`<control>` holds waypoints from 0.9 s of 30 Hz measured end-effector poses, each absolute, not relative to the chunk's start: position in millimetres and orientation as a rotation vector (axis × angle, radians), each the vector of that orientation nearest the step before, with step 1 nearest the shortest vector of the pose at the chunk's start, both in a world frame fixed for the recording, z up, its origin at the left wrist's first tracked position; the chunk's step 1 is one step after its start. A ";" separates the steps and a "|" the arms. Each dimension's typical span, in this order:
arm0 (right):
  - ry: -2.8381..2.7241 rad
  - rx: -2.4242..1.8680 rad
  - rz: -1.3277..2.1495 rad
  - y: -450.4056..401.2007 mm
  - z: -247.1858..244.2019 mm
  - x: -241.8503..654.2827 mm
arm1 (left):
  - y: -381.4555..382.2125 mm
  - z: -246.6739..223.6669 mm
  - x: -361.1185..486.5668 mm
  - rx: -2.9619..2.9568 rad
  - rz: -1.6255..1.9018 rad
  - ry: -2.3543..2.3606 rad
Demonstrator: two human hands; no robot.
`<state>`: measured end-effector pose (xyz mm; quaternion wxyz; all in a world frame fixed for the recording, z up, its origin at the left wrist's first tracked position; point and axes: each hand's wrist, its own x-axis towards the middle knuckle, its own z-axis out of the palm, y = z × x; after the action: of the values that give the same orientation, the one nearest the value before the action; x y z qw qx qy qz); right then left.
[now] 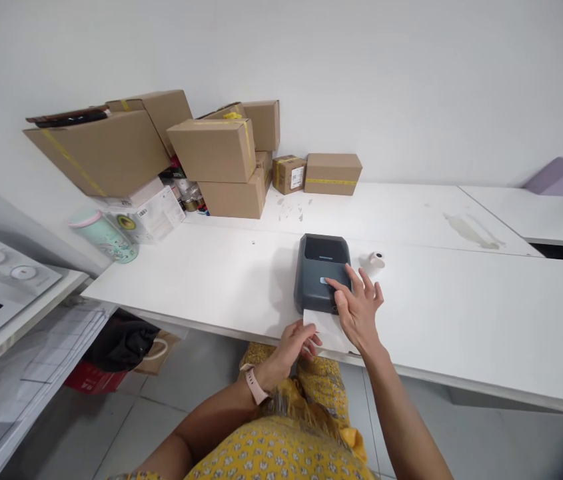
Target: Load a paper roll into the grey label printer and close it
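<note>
One paper is pinched by the left hand, seemingly for steadiness, the device being touched by the right hand, grip released

Left of the dark machine the desk offers a broad free lane, bounded by the green tumbler at the far left and stacked cartons behind. Straight behind the machine there is open room up to the taped carton. The right grip blocks its near right side, the left grip and white paper its front. Just right stands a small white roll; past that, the desk lies open.
</note>
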<state>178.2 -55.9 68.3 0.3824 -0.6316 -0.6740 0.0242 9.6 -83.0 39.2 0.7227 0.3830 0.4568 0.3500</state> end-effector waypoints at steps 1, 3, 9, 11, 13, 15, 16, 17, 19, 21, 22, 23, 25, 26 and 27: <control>-1.726 -1.619 0.030 -55.3 68.5 178.1 | -82.5 37.4 4.4 0.843 0.797 1.022; -1.738 -1.645 -0.058 -54.5 67.5 177.4 | -79.0 33.7 -6.1 0.851 0.877 1.062; -1.794 -1.630 -0.309 -49.6 63.2 172.1 | -55.2 33.8 -21.4 0.950 1.240 1.204; -1.799 -1.599 -0.340 -48.5 62.4 172.0 | -49.4 39.0 -19.4 1.011 1.286 1.206; -1.797 -1.589 -0.265 -49.7 61.2 174.7 | -47.2 45.5 -15.8 1.067 1.286 1.212; -1.735 -1.559 -0.064 -53.4 58.9 180.2 | -47.6 52.2 -12.4 1.129 1.261 1.208; -1.665 -1.533 0.060 -55.9 57.4 183.4 | -48.2 55.4 -11.0 1.159 1.242 1.199; -1.577 -1.503 0.180 -58.7 55.6 186.4 | -48.7 58.4 -9.6 1.185 1.221 1.184; -1.404 -1.465 0.372 -63.9 51.2 190.4 | -48.3 63.4 -6.8 1.219 1.192 1.140; -1.291 -1.467 0.506 -67.6 45.2 190.5 | -46.4 66.4 -3.1 1.239 1.180 1.101; -1.263 -1.471 0.564 -68.6 41.4 189.2 | -45.1 66.9 -1.0 1.239 1.187 1.098; -1.239 -1.470 0.612 -69.0 37.0 187.6 | -43.9 66.6 1.2 1.232 1.199 1.106; -1.199 -1.453 0.672 -68.5 27.6 184.3 | -42.1 64.0 5.2 1.206 1.218 1.133; -1.186 -1.443 0.681 -67.8 23.4 183.1 | -41.4 61.8 6.7 1.200 1.223 1.141; -1.178 -1.438 0.678 -67.0 20.1 182.3 | -41.0 59.6 7.6 1.205 1.220 1.139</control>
<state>182.3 -67.0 20.1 0.5492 -0.6073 -0.4977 0.2862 7.6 -41.0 59.6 0.5154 0.5017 0.4740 0.5080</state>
